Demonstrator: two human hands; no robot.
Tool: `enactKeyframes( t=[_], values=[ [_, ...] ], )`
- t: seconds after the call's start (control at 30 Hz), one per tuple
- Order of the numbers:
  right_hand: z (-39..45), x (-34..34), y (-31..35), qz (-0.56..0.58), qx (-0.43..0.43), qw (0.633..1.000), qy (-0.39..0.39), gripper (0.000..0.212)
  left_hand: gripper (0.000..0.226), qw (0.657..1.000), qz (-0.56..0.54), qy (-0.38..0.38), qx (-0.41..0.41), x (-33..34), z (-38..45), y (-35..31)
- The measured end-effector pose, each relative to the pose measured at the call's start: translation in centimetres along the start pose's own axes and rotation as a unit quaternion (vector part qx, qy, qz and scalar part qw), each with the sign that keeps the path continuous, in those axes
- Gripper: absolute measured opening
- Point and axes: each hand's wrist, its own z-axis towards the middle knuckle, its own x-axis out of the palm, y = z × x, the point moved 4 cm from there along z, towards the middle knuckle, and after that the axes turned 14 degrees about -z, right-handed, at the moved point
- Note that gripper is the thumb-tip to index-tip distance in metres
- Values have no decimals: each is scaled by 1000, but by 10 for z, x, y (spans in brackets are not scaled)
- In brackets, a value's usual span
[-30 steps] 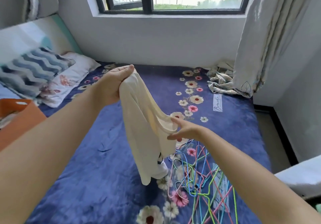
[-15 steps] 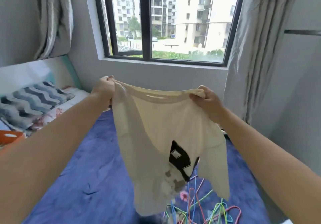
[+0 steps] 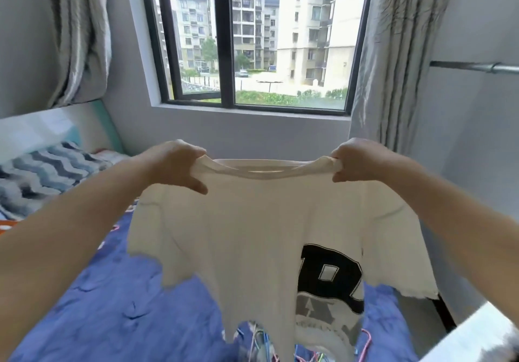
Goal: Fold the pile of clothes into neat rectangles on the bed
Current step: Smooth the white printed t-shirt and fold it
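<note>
A cream T-shirt [image 3: 252, 235] with a large black letter print at its lower right hangs spread out in the air above the bed [image 3: 98, 305]. My left hand [image 3: 174, 165] grips the shirt's left shoulder beside the collar. My right hand [image 3: 362, 159] grips the right shoulder. The collar stretches taut between them. Both sleeves hang down at the sides. The shirt hides most of the bed behind it.
The bed has a blue floral cover. A zigzag-patterned pillow [image 3: 36, 176] lies at the left. Coloured wire hangers [image 3: 264, 344] lie on the bed below the shirt. Grey curtains [image 3: 393, 58] flank the window [image 3: 252, 38]. A white surface [image 3: 477, 339] juts in at bottom right.
The shirt went from dangling bunched in my left hand to held wide by both shoulders. My hands moved apart and the camera tilted up toward the window.
</note>
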Motion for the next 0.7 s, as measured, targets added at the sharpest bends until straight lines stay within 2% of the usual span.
enactKeyframes(
  t=[0.03,0.07,0.13,0.2,0.23,0.3,0.33,0.4,0.47,0.53,0.6,0.63,0.7],
  values=[
    [-3,5,0,4,7,1000,19,9,43,998,66,14,-17,3,-2,0],
    [-4,11,0,10,12,999,35,16,33,994,97,21,-40,5,-5,1],
    [-3,20,-2,39,27,998,39,13,22,994,75,-6,-75,8,-10,5],
    [-5,21,0,117,35,992,38,15,24,994,28,-88,-64,4,-22,12],
    [-7,19,6,178,38,983,35,12,32,987,-7,-158,-14,0,-31,17],
    [-14,14,19,325,56,944,16,13,41,963,-64,-250,77,-6,-53,31],
    [-17,11,27,388,73,919,-6,15,36,946,-86,-299,90,-10,-64,39],
    [-22,2,49,443,101,890,-39,26,26,916,-158,-365,53,-11,-78,64],
    [-20,-6,84,438,104,891,-52,37,20,879,-306,-365,-13,-11,-90,92],
    [-17,-10,121,425,96,899,-43,37,14,829,-454,-318,-74,-2,-99,123],
    [-14,-12,150,421,75,904,-16,26,15,805,-504,-298,-100,7,-112,148],
    [-14,-15,166,427,63,902,6,20,16,807,-507,-282,-105,8,-120,164],
    [-18,-21,190,443,41,894,48,17,17,859,-443,-235,-101,10,-135,187]
  ],
)
